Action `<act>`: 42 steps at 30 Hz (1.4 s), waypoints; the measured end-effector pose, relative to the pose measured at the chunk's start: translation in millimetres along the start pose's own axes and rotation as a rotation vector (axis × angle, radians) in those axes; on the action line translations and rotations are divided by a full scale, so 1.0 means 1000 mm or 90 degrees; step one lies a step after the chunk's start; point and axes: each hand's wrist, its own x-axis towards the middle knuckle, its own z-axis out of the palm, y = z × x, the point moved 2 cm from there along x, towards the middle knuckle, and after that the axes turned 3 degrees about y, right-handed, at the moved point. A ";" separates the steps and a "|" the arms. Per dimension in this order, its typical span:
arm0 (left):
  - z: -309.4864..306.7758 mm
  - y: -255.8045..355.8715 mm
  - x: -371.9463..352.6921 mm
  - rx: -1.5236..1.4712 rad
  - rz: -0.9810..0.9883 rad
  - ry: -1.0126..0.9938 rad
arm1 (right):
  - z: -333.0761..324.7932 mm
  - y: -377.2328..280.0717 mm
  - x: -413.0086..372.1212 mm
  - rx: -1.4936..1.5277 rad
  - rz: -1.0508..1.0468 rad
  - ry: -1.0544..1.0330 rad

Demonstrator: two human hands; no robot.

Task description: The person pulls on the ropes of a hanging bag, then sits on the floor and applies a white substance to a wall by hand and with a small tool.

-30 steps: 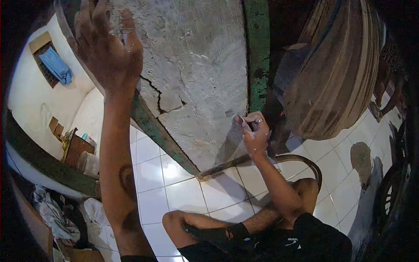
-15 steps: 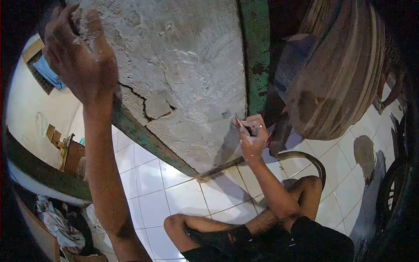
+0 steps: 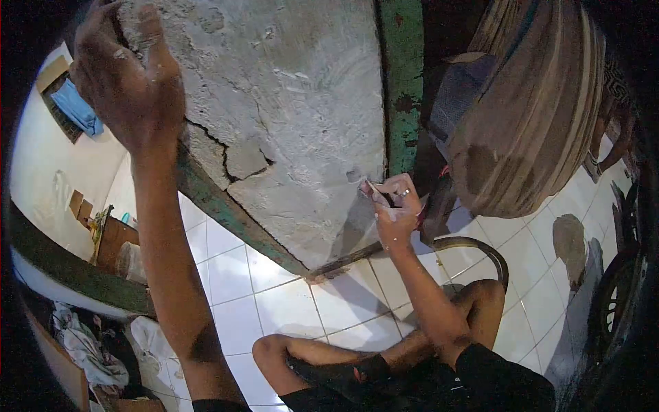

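My left hand [image 3: 134, 89], dusted with white, is at the upper left on the edge of the rough grey plastered wall [image 3: 322, 130]. Its thumb lies along the plaster while the fingers curl round the edge. Low on the wall's right side, my right hand [image 3: 398, 209] pinches a small thin flat piece [image 3: 371, 187], mostly hidden by the fingers, its tip close to the plaster. White paste smears these fingers, and a ring shows on one. Beside them is a small darker square patch [image 3: 353, 176]. A jagged crack [image 3: 225, 161] runs through the plaster below my left hand.
Worn green frame strips [image 3: 403, 89] [image 3: 230, 220] border the wall. A striped hanging cloth [image 3: 528, 130] bulges at right, with another person's arm [image 3: 611, 141] behind it. White floor tiles [image 3: 281, 309] surround my crossed legs [image 3: 322, 350]. A wheel [image 3: 611, 302] stands far right; crumpled clothes [image 3: 89, 350] lie lower left.
The view has shifted slightly. My right hand has turned a little at the wall, still pinching the small piece. My left hand keeps its hold on the edge.
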 end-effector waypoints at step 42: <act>0.002 -0.016 -0.003 0.103 0.011 -0.074 | 0.013 -0.001 -0.002 0.010 0.111 0.053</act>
